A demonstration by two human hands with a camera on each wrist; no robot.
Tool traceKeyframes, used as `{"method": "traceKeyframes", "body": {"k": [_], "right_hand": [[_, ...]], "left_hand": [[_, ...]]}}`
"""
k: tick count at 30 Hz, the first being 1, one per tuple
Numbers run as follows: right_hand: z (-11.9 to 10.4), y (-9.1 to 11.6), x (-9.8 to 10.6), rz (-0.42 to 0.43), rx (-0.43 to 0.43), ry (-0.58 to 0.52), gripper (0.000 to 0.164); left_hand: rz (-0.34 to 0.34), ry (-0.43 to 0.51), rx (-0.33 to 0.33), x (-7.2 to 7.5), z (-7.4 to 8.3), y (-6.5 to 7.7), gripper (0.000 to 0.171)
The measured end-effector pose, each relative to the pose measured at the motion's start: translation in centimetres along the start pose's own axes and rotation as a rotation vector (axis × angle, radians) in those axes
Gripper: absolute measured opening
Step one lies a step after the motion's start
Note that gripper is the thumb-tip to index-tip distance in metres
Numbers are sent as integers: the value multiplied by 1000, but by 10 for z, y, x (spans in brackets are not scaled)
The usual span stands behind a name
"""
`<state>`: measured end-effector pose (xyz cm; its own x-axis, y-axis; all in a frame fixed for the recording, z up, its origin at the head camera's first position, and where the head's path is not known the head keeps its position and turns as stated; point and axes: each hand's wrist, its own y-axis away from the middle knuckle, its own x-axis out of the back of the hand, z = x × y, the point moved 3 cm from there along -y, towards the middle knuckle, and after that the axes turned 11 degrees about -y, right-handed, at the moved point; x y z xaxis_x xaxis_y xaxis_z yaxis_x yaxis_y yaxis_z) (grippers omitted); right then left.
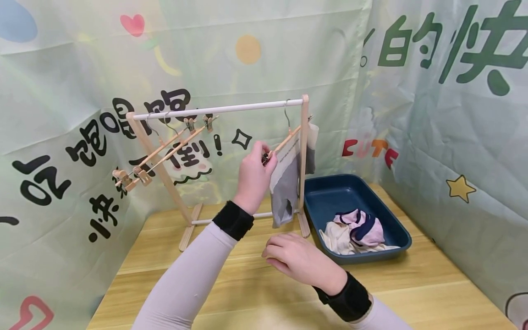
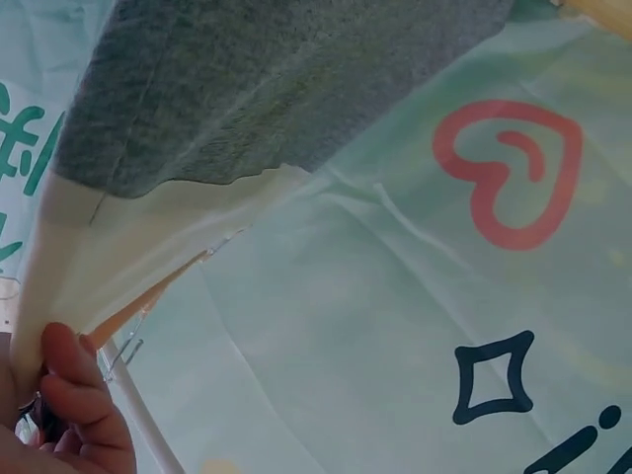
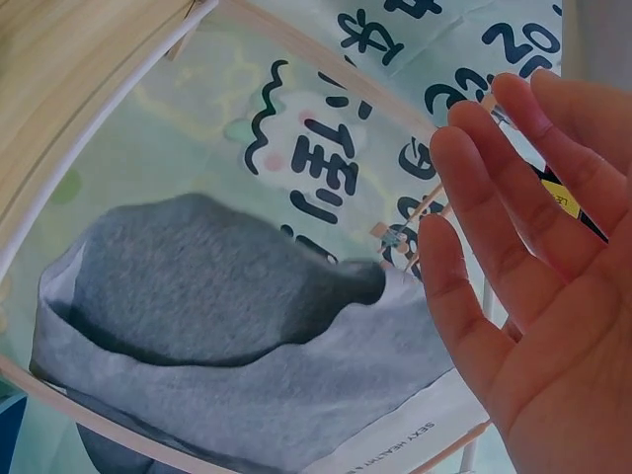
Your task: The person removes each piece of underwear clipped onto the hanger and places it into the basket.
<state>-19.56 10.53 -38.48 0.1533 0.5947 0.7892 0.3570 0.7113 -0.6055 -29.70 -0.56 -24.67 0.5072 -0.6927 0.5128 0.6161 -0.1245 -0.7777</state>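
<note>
Garment (image 1: 283,183) hangs below the left hand (image 1: 255,173) pinching its clip (image 1: 266,158), right hand (image 1: 300,257) with fingers extended.

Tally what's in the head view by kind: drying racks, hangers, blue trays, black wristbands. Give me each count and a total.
Drying rack: 1
Hangers: 3
Blue tray: 1
Black wristbands: 2
Total: 7

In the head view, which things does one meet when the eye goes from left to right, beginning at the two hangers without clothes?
Two bare hangers → left hand → hanging grey-and-white garment → dark blue basin → yellow star on the backdrop.
</note>
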Motion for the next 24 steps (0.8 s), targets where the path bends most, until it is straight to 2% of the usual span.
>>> {"method": "traceKeyframes", "body": {"k": [6, 24], "right_hand": [[-1, 0, 1, -2, -4, -10, 17], [0, 0, 3, -7, 1, -4, 13]], "left_hand": [[37, 8, -6, 3, -4, -1, 11], [89, 44, 17, 14, -13, -7, 13]]}}
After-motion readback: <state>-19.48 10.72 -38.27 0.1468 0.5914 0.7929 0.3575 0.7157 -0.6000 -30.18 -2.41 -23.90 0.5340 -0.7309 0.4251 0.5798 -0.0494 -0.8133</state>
